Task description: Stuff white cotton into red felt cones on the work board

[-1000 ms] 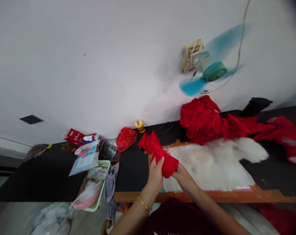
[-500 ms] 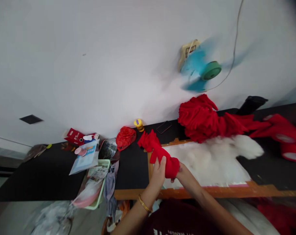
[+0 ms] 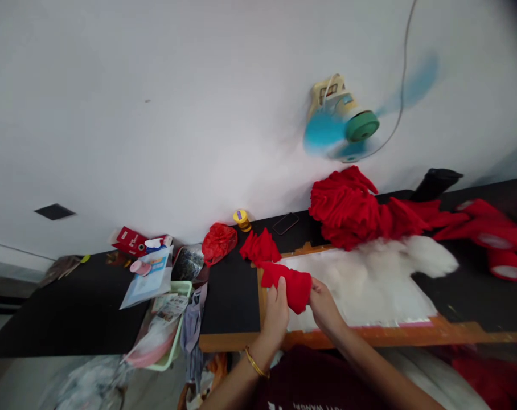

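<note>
A small red fabric piece (image 3: 296,288) is held up over the left part of the white sheet (image 3: 312,265). My left hand (image 3: 277,310) grips its lower left side, thumb on top. At its right edge, my right hand (image 3: 323,304) is closed on the fabric, its fingertips partly hidden. A small pile of red fabric pieces (image 3: 261,246) lies just behind the held piece. White fluffy stuffing (image 3: 373,273) covers much of the sheet. A big heap of red fabric (image 3: 348,210) lies behind the stuffing.
A blue fan (image 3: 348,125) on the wall has blurred blades. Along the table's back are a phone (image 3: 286,223), a yellow-lidded jar (image 3: 242,220) and a red plastic bag (image 3: 219,243). A green basket (image 3: 179,324) stands at the left, and stuffed red pieces (image 3: 493,230) lie far right.
My right hand, earlier mostly hidden by the red piece at its lower right, has drawn out to the right edge. The piece now looks flatter.
</note>
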The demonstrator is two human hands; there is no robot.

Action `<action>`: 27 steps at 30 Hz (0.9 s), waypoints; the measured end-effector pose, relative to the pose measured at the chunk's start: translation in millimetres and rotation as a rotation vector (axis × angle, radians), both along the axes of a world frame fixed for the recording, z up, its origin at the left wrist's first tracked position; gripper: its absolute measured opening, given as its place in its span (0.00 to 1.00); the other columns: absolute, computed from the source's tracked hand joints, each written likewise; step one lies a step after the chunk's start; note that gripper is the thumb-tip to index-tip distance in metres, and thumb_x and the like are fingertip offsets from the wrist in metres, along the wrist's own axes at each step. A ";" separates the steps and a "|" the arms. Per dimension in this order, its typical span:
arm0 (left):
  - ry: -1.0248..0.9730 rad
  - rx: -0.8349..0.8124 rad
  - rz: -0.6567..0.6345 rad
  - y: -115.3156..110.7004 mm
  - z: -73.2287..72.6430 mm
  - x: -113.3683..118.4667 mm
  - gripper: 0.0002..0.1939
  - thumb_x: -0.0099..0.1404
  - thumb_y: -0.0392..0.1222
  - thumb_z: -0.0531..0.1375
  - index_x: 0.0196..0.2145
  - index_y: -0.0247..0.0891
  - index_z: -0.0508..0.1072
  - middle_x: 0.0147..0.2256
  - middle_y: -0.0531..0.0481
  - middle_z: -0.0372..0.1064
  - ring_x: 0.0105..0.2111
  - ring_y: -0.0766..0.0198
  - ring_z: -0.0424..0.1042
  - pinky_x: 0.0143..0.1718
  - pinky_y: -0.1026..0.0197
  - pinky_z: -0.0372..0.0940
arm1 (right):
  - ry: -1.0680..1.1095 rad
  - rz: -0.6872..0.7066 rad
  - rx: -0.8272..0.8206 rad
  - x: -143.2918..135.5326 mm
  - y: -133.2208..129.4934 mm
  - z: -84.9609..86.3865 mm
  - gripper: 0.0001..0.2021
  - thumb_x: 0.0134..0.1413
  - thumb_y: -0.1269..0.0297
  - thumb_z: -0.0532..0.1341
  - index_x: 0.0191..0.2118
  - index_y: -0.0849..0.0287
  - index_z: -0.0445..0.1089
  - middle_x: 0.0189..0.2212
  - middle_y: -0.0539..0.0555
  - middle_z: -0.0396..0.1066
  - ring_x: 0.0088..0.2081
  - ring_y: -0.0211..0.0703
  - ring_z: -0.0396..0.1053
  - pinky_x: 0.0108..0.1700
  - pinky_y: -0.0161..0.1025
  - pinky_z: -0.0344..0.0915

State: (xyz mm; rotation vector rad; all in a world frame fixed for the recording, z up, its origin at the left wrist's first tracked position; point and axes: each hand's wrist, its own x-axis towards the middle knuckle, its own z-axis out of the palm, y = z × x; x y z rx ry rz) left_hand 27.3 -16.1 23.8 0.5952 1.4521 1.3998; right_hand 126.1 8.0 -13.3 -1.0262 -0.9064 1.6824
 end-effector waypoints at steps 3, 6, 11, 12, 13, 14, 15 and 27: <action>0.042 0.027 0.019 0.6 -0.7 -3.0 0.22 0.59 0.54 0.66 0.45 0.36 0.78 0.51 0.38 0.74 0.57 0.47 0.69 0.60 0.53 0.58 | 0.019 0.030 -0.046 -2.0 2.9 4.6 0.08 0.50 0.59 0.56 0.27 0.58 0.66 0.14 0.43 0.60 0.16 0.33 0.55 0.19 0.32 0.55; -0.060 0.049 0.046 8.1 -3.0 -7.3 0.24 0.61 0.56 0.64 0.47 0.34 0.77 0.50 0.37 0.75 0.54 0.47 0.71 0.57 0.52 0.63 | -0.055 0.072 -0.008 0.6 5.2 3.5 0.13 0.53 0.56 0.59 0.39 0.59 0.68 0.20 0.45 0.66 0.19 0.37 0.62 0.20 0.33 0.61; -0.460 0.009 0.157 28.6 -3.9 -18.9 0.22 0.60 0.53 0.66 0.44 0.32 0.76 0.44 0.38 0.77 0.47 0.50 0.76 0.51 0.53 0.68 | -0.233 -0.064 0.170 7.5 5.5 -3.2 0.18 0.53 0.53 0.64 0.45 0.56 0.65 0.31 0.51 0.71 0.28 0.42 0.70 0.26 0.37 0.68; -0.516 -0.014 0.169 30.9 -3.6 -20.3 0.22 0.60 0.53 0.66 0.43 0.32 0.76 0.43 0.38 0.77 0.46 0.50 0.76 0.50 0.53 0.69 | -0.280 -0.078 0.225 7.5 5.4 -3.0 0.15 0.54 0.54 0.63 0.43 0.56 0.66 0.31 0.51 0.71 0.29 0.42 0.70 0.29 0.38 0.69; -0.553 -0.029 0.173 32.0 -3.3 -20.9 0.21 0.60 0.52 0.66 0.43 0.32 0.76 0.43 0.38 0.77 0.46 0.51 0.76 0.50 0.54 0.69 | -0.326 -0.081 0.288 6.8 5.4 -2.2 0.13 0.55 0.55 0.63 0.43 0.56 0.68 0.32 0.53 0.72 0.30 0.43 0.70 0.32 0.39 0.69; -0.567 -0.033 0.166 32.1 -3.1 -20.3 0.21 0.60 0.52 0.66 0.43 0.32 0.76 0.43 0.38 0.77 0.45 0.51 0.77 0.49 0.54 0.70 | -0.364 -0.080 0.355 5.4 5.6 -1.0 0.11 0.56 0.57 0.62 0.42 0.56 0.70 0.34 0.54 0.73 0.32 0.44 0.71 0.34 0.40 0.69; -0.561 -0.030 0.154 31.2 -3.1 -18.8 0.21 0.59 0.52 0.66 0.43 0.33 0.76 0.43 0.39 0.77 0.44 0.52 0.77 0.48 0.54 0.70 | -0.397 -0.071 0.420 3.4 6.0 0.2 0.10 0.57 0.59 0.61 0.42 0.56 0.72 0.36 0.56 0.73 0.34 0.45 0.71 0.36 0.40 0.69; -0.395 0.028 -0.022 22.2 0.0 -6.2 0.27 0.53 0.49 0.70 0.48 0.36 0.75 0.45 0.39 0.77 0.46 0.49 0.76 0.49 0.52 0.69 | -0.386 0.122 0.376 -0.2 16.0 -1.4 0.10 0.54 0.64 0.55 0.23 0.56 0.67 0.18 0.48 0.66 0.19 0.38 0.61 0.24 0.35 0.57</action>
